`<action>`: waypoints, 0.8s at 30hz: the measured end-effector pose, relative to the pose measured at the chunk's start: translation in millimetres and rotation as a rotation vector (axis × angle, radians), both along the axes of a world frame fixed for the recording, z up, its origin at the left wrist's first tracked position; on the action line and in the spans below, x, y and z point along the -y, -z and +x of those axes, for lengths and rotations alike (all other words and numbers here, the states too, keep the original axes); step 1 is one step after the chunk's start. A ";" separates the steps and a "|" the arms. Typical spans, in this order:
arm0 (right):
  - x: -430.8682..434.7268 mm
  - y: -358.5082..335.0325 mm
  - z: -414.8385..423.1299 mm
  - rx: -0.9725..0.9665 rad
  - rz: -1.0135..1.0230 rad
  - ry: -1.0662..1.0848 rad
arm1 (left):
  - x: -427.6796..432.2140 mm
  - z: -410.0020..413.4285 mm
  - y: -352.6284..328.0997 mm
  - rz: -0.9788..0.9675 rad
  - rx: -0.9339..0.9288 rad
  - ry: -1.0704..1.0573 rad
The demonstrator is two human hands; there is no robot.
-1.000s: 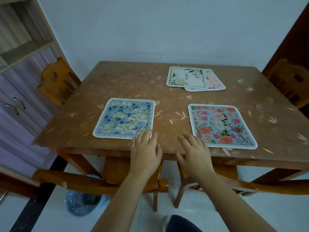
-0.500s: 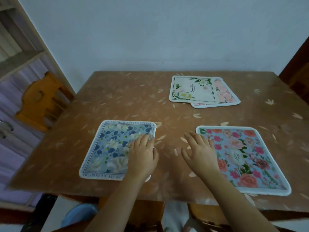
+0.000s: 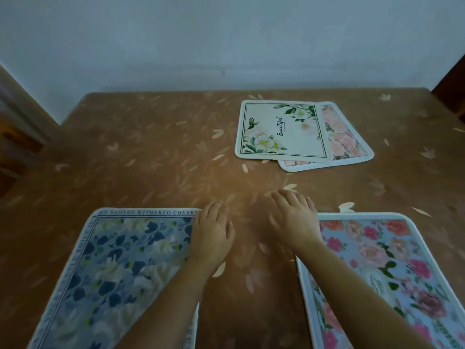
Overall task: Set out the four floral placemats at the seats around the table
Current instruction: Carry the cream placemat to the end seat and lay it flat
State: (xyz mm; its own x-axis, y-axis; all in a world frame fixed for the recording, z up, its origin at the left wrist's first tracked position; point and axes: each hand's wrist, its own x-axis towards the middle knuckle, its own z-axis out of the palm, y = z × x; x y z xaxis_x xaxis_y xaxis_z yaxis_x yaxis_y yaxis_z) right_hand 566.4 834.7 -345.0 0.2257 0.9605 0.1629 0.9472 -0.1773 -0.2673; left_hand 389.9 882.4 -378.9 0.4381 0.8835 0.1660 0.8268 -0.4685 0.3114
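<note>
Brown leaf-print table (image 3: pixel 151 152) in the head view, my only view: my left hand (image 3: pixel 211 235) lies flat, fingers together, on the blue placemat (image 3: pixel 120 268); my right hand (image 3: pixel 293 217) is loosely spread, holding nothing, beside the pink rose placemat (image 3: pixel 377 260). Well past my fingertips, the white placemat (image 3: pixel 279 132) overlaps the peach placemat (image 3: pixel 344 137). My worry: grabbing the top one drags both, or my forearms shove the near mats crooked.

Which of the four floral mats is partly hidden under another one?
The pale pink floral placemat at the far side: the cream placemat lettered "Beautiful" overlaps its left part. The blue and rose-patterned placemats lie apart, uncovered by other mats.
</note>
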 end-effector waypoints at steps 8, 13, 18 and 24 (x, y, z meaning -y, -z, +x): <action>-67.4 47.6 17.0 -0.045 0.083 -0.025 | -52.4 16.1 40.2 -0.056 0.075 0.065; -98.7 67.0 32.1 -0.061 0.150 -0.045 | -69.1 17.9 52.7 -0.020 0.097 0.017; -129.2 78.9 48.1 -0.072 0.161 -0.003 | -69.2 17.7 55.9 -0.025 0.073 0.033; -162.7 89.7 63.3 -0.060 0.162 0.013 | -69.6 18.1 57.3 -0.018 0.046 0.038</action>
